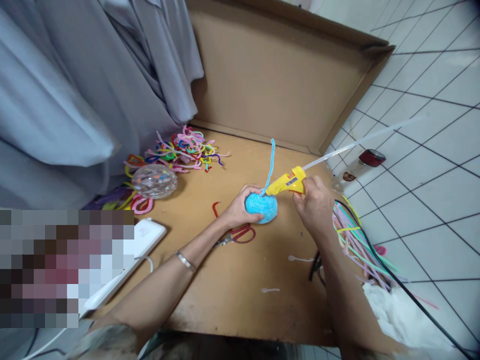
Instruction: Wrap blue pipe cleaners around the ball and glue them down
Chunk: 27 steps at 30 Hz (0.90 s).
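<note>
My left hand (240, 207) is closed around the left side of a blue ball wound in fuzzy pipe cleaner (264, 207). A loose blue pipe cleaner end (271, 160) sticks up from the top of the ball. In my right hand (315, 205) is a yellow hot glue gun (287, 182), its nozzle at the top of the ball by the base of that strand. From the gun's back runs a long clear glue stick (352, 145). Red-handled scissors (243, 234) lie on the table just below my left hand, partly hidden by it.
Tangled coloured pipe cleaners (187, 147) and a clear ball (154, 181) lie at the back left. More pipe cleaners (352, 235), a black cable (397, 282) and a red-lidded bottle (360, 167) are on the right. A white power strip (142, 237) lies left; cardboard (277, 70) stands behind.
</note>
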Each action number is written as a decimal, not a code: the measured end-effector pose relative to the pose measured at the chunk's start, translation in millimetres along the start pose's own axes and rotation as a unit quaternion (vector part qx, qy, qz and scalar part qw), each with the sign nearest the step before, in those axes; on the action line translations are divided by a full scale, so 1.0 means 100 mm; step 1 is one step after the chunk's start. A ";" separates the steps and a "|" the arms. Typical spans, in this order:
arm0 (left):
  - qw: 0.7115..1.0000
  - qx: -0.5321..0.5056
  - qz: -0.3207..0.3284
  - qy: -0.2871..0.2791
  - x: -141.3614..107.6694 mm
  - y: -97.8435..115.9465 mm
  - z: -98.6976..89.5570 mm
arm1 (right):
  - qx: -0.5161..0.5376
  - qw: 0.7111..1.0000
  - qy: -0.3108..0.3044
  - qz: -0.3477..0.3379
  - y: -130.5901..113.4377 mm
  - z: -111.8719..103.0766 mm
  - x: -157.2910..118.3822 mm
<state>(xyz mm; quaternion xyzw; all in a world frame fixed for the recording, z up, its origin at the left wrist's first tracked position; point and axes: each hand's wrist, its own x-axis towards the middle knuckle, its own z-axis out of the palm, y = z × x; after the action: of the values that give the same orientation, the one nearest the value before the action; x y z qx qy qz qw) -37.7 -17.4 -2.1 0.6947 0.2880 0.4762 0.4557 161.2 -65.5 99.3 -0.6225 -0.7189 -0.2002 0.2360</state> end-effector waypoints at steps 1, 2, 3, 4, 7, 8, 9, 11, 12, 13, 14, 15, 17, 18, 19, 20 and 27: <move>1.000 0.000 0.002 0.000 0.00 0.00 0.00 | -0.002 1.000 -0.004 0.002 0.00 -0.01 0.00; 1.000 0.001 0.003 -0.001 0.00 0.00 0.00 | -0.004 1.000 -0.009 0.004 0.00 -0.02 0.00; 1.000 0.002 0.004 -0.002 0.00 0.00 0.00 | -0.006 1.000 -0.014 0.006 0.00 -0.03 0.00; 1.000 0.003 0.003 -0.004 0.00 0.00 0.00 | -0.008 1.000 -0.018 0.006 0.01 -0.04 0.01; 1.000 0.004 0.000 -0.007 0.00 0.01 0.01 | -0.003 1.000 -0.027 0.000 0.02 -0.06 0.01; 1.000 0.004 0.000 -0.008 0.00 0.01 0.01 | -0.001 1.000 -0.029 -0.004 0.03 -0.06 0.01; 1.000 0.004 0.000 -0.007 0.00 0.01 0.01 | 0.002 1.000 -0.031 -0.008 0.04 -0.07 0.01; 1.000 0.003 0.000 -0.006 0.00 0.01 0.01 | 0.003 0.999 -0.034 -0.011 0.05 -0.08 0.01; 1.000 0.003 0.000 -0.006 0.00 0.01 0.01 | 0.002 0.999 -0.036 -0.011 0.05 -0.08 0.01; 1.000 0.002 0.000 -0.006 0.00 0.01 0.01 | 0.001 0.999 -0.038 -0.010 0.05 -0.09 0.01; 1.000 0.002 -0.001 -0.006 -0.01 0.01 0.01 | 0.000 0.999 -0.039 -0.008 0.05 -0.09 0.01; 1.000 0.001 -0.001 -0.008 -0.01 0.01 0.01 | -0.002 0.999 -0.040 -0.006 0.05 -0.09 0.01; 1.000 -0.001 0.001 -0.009 -0.01 0.02 0.01 | -0.003 0.999 -0.037 -0.004 0.04 -0.10 0.01; 1.000 -0.002 0.002 -0.010 -0.01 0.02 0.01 | -0.003 0.999 -0.035 -0.003 0.04 -0.09 0.01; 1.000 -0.002 0.002 -0.011 0.00 0.01 0.01 | -0.002 0.999 -0.032 -0.004 0.04 -0.09 0.01; 1.000 -0.001 0.003 -0.011 0.00 0.01 0.01 | -0.001 1.000 -0.029 -0.006 0.04 -0.09 0.00; 1.000 -0.001 0.008 -0.009 0.00 -0.02 0.01 | 0.010 1.000 -0.002 -0.003 0.05 -0.06 0.01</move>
<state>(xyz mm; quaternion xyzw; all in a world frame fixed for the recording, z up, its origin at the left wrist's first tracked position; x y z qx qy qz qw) -36.8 -16.8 -3.8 0.7008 0.2775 0.4740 0.4551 167.1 -67.8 104.9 -0.6183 -0.7231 -0.1930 0.2401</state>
